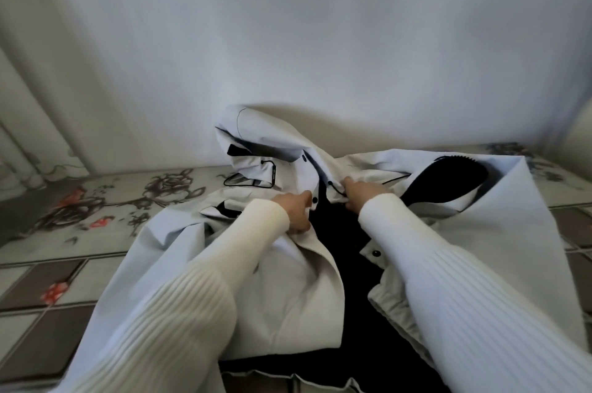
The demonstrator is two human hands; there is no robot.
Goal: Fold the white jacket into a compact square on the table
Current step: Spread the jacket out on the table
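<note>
- The table (64,232) shows bare at the far left and near left, covered by a cloth with dark flowers and red blossoms far off and brown and pale squares nearer. This is the widest open room for laying cloth out.
- The white jacket (282,303) lies in the middle of the table, front up and open, its dark lining (346,264) showing down the centre. Its left edge runs slantwise from the middle toward the near left corner.
- The hood (256,136) is rumpled and rests up against the wall (288,24) at the far side, so there is no room to push anything farther away.
- The left hand (296,211) has its fingers curled around the left front edge, just beside a dark snap near the collar.
- The right hand (360,195) pinches the right front edge near the collar, close to the left hand but not touching it.
- By my reading, the step in hand is drawing the two fronts together and straightening the jacket; no fold is made yet.
- The next move likely calls for closing the fronts over the lining and smoothing the body flat, then pulling the hood off the wall.
- On the right, the jacket's side stands up in a tall peak and reaches close to the table's right edge, so room there is tight; a sleeve folded in should go toward the middle.
</note>
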